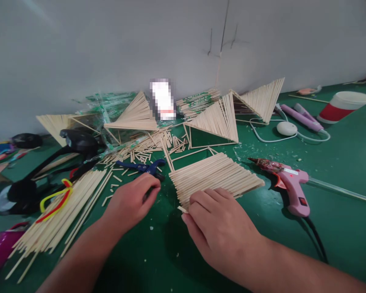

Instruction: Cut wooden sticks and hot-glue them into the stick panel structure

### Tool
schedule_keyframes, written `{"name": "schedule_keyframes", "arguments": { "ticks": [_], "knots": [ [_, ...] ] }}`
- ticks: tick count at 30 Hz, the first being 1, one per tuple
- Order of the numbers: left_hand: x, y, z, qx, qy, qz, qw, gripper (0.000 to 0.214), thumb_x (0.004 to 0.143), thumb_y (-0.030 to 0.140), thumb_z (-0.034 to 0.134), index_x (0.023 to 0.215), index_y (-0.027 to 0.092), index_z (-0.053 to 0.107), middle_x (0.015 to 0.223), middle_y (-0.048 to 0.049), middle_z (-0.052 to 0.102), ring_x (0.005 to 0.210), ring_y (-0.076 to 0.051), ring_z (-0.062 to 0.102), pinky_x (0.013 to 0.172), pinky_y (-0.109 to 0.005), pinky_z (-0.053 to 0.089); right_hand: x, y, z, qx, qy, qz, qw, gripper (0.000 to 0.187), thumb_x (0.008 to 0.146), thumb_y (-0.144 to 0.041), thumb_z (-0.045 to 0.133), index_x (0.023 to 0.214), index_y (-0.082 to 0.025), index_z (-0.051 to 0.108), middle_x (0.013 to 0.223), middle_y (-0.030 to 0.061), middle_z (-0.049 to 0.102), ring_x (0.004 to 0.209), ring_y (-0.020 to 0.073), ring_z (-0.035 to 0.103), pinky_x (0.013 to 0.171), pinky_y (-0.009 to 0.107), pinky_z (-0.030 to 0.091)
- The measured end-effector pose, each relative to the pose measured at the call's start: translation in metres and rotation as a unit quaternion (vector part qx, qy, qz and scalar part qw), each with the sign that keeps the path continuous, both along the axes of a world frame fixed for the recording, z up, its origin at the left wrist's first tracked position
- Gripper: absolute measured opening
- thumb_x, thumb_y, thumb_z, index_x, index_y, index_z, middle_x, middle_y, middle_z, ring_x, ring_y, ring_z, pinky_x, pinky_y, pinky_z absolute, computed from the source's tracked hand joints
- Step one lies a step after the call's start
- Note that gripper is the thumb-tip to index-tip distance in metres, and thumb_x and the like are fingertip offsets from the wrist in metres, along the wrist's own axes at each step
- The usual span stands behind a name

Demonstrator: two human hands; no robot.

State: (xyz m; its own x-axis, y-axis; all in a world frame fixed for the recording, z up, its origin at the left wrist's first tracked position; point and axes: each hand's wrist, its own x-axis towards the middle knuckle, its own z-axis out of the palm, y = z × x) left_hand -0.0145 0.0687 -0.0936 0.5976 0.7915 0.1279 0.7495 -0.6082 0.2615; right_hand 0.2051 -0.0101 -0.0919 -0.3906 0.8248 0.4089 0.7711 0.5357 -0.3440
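Presently, right hand [222, 228] is gripping the slatted stick frame [215, 175] at its near end; frame is extending ahead, short of the worktop's [158, 252] far edge. Left hand [131, 199] is curling beside blue cutters [142, 167], grip unclear.

This appears to be a small craft workspace, whether in a home or a workshop cannot be told; a green work surface [152, 252] spreads below a plain grey wall [110, 49] at the top of the frame; a pink glue gun [296, 179] lies at right, a blue hand tool [142, 167] near centre, loose wooden sticks [70, 203] at lower left, stick-built frames [215, 120] across the middle.
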Motion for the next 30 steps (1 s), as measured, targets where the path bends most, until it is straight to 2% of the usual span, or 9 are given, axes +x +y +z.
{"name": "schedule_keyframes", "arguments": {
  "ticks": [5,9,11,13,16,19,23,27,30],
  "knots": [
    [-0.011,0.002,0.0,0.035,-0.004,0.079,0.996,0.018,0.087,0.026,0.047,0.091,0.022,0.064,0.093,-0.0024,0.067,0.084,-0.019,0.064,0.074,-0.029,0.046,0.0,-0.001,-0.001,0.008,0.019,0.009,1.0,0.025,0.093,-0.019,0.047,0.073,-0.017,0.063,0.073,0.0029,0.061,0.068,0.0199,0.052,0.063,0.036,0.032],
    [0.0,-0.005,-0.001,0.029,-0.047,0.112,0.992,0.021,0.087,0.033,0.052,0.093,0.021,0.069,0.089,-0.003,0.069,0.077,-0.018,0.063,0.069,-0.029,0.047,0.001,-0.001,-0.001,0.003,0.02,0.01,1.0,0.025,0.093,-0.019,0.046,0.073,-0.017,0.062,0.074,0.003,0.061,0.069,0.0196,0.05,0.063,0.036,0.031],
    [0.011,-0.012,-0.003,-0.021,-0.115,0.121,0.986,0.026,0.085,0.04,0.057,0.097,0.02,0.069,0.083,-0.0024,0.067,0.064,-0.014,0.059,0.061,-0.026,0.047,0.002,-0.001,-0.001,0.002,0.02,0.013,1.0,0.025,0.093,-0.019,0.047,0.073,-0.017,0.062,0.074,0.0027,0.061,0.069,0.0195,0.05,0.064,0.036,0.031],
    [0.023,-0.018,-0.004,-0.108,-0.175,0.154,0.966,0.036,0.082,0.047,0.061,0.104,0.019,0.067,0.079,-0.001,0.065,0.056,-0.012,0.053,0.054,-0.024,0.045,0.002,-0.001,0.0,0.002,0.024,0.017,1.0,0.024,0.093,-0.019,0.047,0.074,-0.017,0.062,0.074,0.0024,0.061,0.069,0.0194,0.05,0.064,0.035,0.031],
    [0.035,-0.022,-0.005,-0.256,-0.23,0.175,0.923,0.044,0.081,0.05,0.063,0.113,0.019,0.064,0.078,0.0007,0.063,0.056,-0.011,0.051,0.052,-0.022,0.044,0.001,-0.002,-0.001,0.009,0.026,0.017,0.999,0.025,0.093,-0.018,0.047,0.074,-0.016,0.062,0.073,0.0023,0.06,0.068,0.0194,0.05,0.064,0.036,0.031],
    [0.038,-0.02,-0.004,-0.335,-0.238,0.158,0.898,0.036,0.083,0.047,0.06,0.107,0.02,0.066,0.076,0.0013,0.063,0.059,-0.012,0.052,0.055,-0.022,0.044,0.002,-0.002,-0.001,0.013,0.024,0.018,0.999,0.025,0.093,-0.018,0.046,0.075,-0.016,0.063,0.073,0.0023,0.061,0.068,0.0196,0.05,0.064,0.036,0.031],
    [0.036,-0.016,-0.001,-0.332,-0.217,0.161,0.904,0.026,0.083,0.044,0.06,0.085,0.02,0.07,0.069,0.0017,0.062,0.059,-0.012,0.052,0.055,-0.022,0.042,0.002,-0.001,-0.001,0.009,0.02,0.017,1.0,0.025,0.093,-0.019,0.046,0.076,-0.016,0.064,0.074,0.0028,0.062,0.068,0.0199,0.051,0.064,0.036,0.032],
    [0.031,-0.012,0.0,-0.309,-0.236,0.165,0.906,0.017,0.08,0.036,0.065,0.075,0.019,0.07,0.061,0.0031,0.06,0.053,-0.01,0.05,0.052,-0.02,0.039,0.002,-0.001,0.0,0.005,0.018,0.017,1.0,0.026,0.094,-0.02,0.046,0.075,-0.016,0.064,0.073,0.0032,0.062,0.068,0.0197,0.051,0.063,0.036,0.032],
    [0.026,-0.01,-0.002,-0.253,-0.369,0.188,0.874,0.011,0.073,0.025,0.069,0.066,0.016,0.068,0.057,0.0013,0.058,0.05,-0.01,0.05,0.047,-0.021,0.037,0.002,-0.001,-0.001,-0.001,0.021,0.017,1.0,0.026,0.094,-0.019,0.046,0.074,-0.016,0.063,0.074,0.0031,0.062,0.068,0.0192,0.051,0.064,0.036,0.033]
  ]
}}
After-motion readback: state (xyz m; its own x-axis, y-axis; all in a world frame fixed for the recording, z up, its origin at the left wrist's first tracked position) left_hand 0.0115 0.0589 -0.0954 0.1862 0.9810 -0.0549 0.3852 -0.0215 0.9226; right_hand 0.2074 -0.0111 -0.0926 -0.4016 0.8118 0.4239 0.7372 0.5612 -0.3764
